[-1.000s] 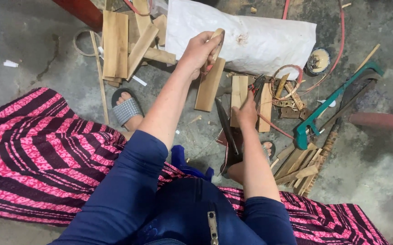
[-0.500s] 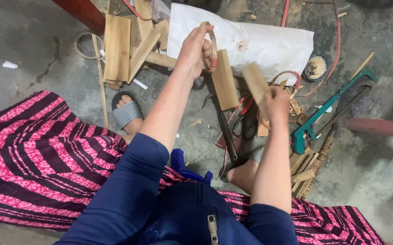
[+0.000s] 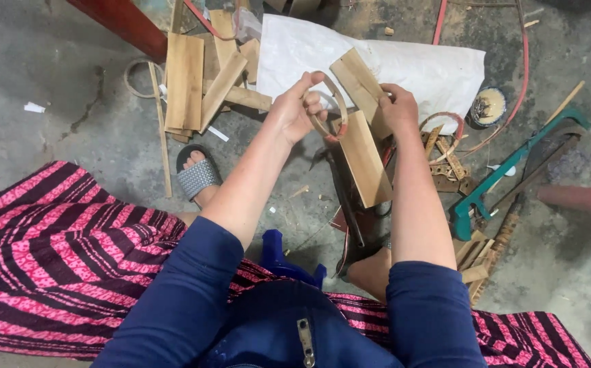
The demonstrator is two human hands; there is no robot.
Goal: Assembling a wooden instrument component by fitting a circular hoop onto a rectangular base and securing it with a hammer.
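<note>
My left hand [image 3: 297, 107] is raised in front of me, fingers closed on a thin bent ring of cane or wood strip [image 3: 328, 109]. A flat wooden slat [image 3: 366, 160] hangs down from that ring, below the hand. My right hand [image 3: 398, 105] grips a second flat wooden slat [image 3: 358, 82] by its lower end, held tilted up to the left, right next to the ring. Both slats almost touch above the floor.
A white sack [image 3: 384, 58] lies on the concrete behind the hands. Loose wooden boards [image 3: 185, 82] are piled at upper left. A green-framed saw [image 3: 496, 184] and wood scraps [image 3: 476, 255] lie at right, a dark blade [image 3: 346, 204] below. My sandalled foot [image 3: 199, 177] rests left.
My right hand has lifted a slat off the floor pile and carried it up and leftwards to the ring. My left hand stayed raised, holding the ring and hanging slat.
</note>
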